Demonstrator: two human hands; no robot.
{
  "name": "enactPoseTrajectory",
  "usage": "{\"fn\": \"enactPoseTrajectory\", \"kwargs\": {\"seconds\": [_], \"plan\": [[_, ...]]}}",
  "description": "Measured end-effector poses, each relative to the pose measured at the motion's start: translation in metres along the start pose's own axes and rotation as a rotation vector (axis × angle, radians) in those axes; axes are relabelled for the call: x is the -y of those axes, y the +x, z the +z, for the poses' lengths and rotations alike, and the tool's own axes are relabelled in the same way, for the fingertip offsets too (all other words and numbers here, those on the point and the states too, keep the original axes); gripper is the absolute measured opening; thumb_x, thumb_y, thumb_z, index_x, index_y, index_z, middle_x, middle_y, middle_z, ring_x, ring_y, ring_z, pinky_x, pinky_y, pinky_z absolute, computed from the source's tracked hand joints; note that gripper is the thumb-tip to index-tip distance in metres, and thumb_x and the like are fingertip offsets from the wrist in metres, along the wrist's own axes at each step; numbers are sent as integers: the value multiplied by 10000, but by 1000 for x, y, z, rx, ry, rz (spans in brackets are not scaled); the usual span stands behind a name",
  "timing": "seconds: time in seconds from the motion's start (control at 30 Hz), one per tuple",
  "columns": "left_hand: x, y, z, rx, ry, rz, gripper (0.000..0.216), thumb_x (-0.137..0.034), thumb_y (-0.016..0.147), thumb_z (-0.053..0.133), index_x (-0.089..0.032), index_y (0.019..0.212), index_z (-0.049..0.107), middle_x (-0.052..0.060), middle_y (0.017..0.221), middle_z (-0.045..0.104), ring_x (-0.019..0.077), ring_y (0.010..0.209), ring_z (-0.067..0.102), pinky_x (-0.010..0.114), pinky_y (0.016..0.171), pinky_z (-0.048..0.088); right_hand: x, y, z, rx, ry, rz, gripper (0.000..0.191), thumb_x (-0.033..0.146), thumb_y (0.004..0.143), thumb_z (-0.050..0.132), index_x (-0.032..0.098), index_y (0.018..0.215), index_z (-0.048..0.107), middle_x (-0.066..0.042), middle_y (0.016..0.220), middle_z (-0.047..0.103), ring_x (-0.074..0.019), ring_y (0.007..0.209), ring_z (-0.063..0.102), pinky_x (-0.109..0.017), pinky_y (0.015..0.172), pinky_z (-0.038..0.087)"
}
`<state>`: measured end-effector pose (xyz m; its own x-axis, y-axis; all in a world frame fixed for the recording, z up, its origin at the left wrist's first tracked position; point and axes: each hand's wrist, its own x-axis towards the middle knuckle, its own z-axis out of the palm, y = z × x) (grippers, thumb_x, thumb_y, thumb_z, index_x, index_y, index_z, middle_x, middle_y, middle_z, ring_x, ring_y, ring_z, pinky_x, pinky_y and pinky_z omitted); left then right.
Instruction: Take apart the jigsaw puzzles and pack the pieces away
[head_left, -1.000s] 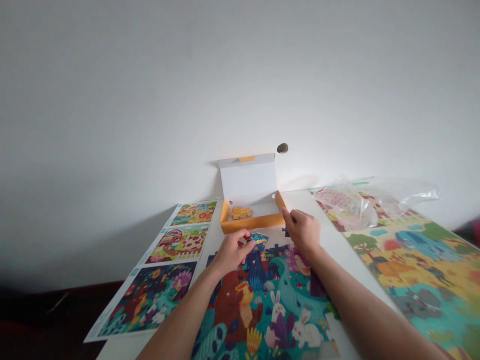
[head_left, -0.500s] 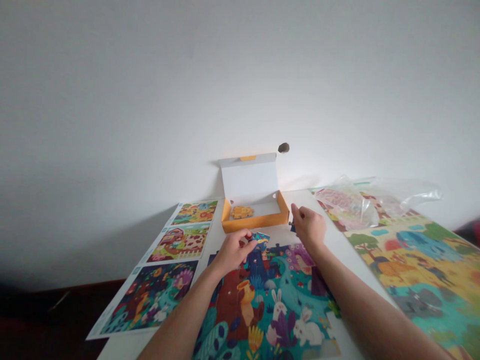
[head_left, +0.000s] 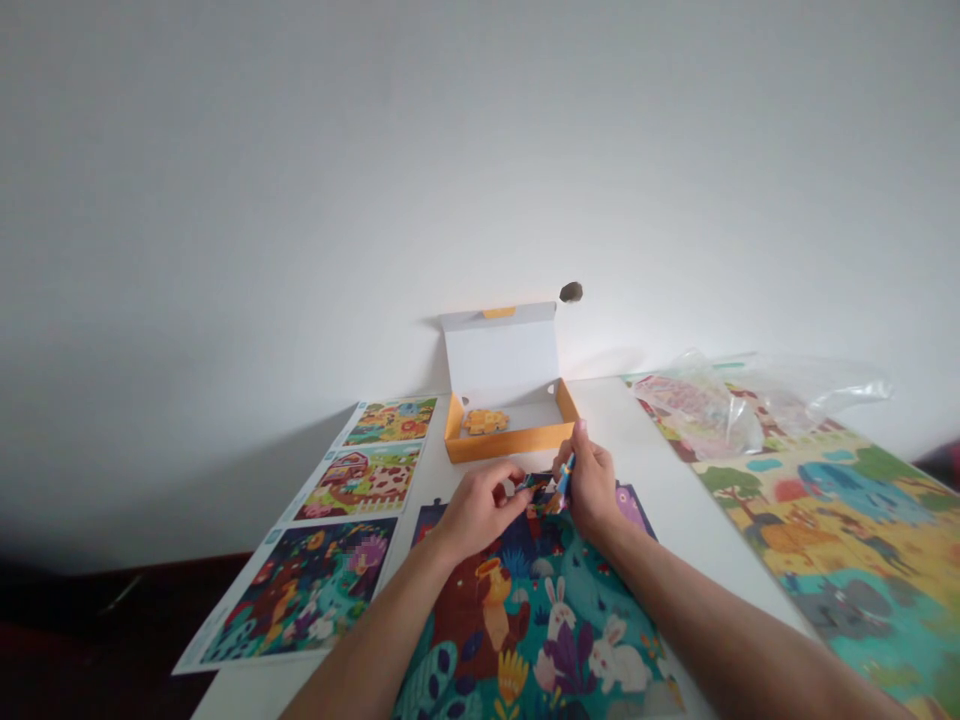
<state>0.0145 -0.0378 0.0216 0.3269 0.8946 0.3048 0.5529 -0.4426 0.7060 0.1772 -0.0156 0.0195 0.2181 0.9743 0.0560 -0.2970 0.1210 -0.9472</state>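
Note:
Over the far edge of a partly joined jigsaw puzzle (head_left: 570, 620), which pictures a bear and white rabbits, my two hands are close together. My left hand (head_left: 484, 505) pinches a dark puzzle piece (head_left: 534, 484) between thumb and fingers. My right hand (head_left: 589, 485) is closed around several puzzle pieces (head_left: 564, 482), seen edge-on and standing upright. The pieces of both hands nearly meet, and I cannot tell whether they touch. Just beyond stands an orange box (head_left: 514, 443) with its lid raised against the wall and some orange pieces (head_left: 486, 421) inside.
Three picture sheets lie in a column on the left, the lowest showing the dark forest scene (head_left: 307, 590). To the right is a safari puzzle (head_left: 840, 540). Behind it, a clear plastic bag (head_left: 705, 400) covers part of a farm picture. The white wall (head_left: 300, 200) closes off the back.
My right hand has come left and down from beside the box, towards my left hand. More pieces now show in its grip. My left hand has shifted slightly right, still pinching a piece.

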Motion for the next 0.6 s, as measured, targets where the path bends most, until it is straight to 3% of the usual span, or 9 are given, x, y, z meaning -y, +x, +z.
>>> {"fn": "enactPoseTrajectory", "kwargs": {"seconds": [0.2, 0.47, 0.6], "plan": [[-16, -4, 9, 99, 51, 87, 181, -342, 769, 664, -204, 873, 607, -11, 779, 622, 125, 649, 556, 224, 595, 404, -4, -2, 2, -53, -46, 31, 562, 700, 834, 403, 212, 556, 413, 56, 405, 398, -92, 334, 364, -217, 336, 270], [-29, -4, 16, 14, 324, 135, 197, -305, 723, 648, -216, 866, 545, 30, 845, 607, 193, 753, 580, 272, 642, 399, -7, -4, 4, 31, -64, -28, 557, 715, 804, 442, 211, 569, 418, 52, 467, 423, -95, 409, 382, -224, 392, 303], [-22, -2, 12, -37, 300, 108, 68, -207, 773, 543, -219, 839, 560, 14, 755, 595, 156, 649, 552, 251, 588, 368, -11, -2, 3, 42, -140, -30, 559, 736, 805, 406, 224, 580, 394, 68, 447, 368, -98, 385, 351, -230, 385, 284]]}}
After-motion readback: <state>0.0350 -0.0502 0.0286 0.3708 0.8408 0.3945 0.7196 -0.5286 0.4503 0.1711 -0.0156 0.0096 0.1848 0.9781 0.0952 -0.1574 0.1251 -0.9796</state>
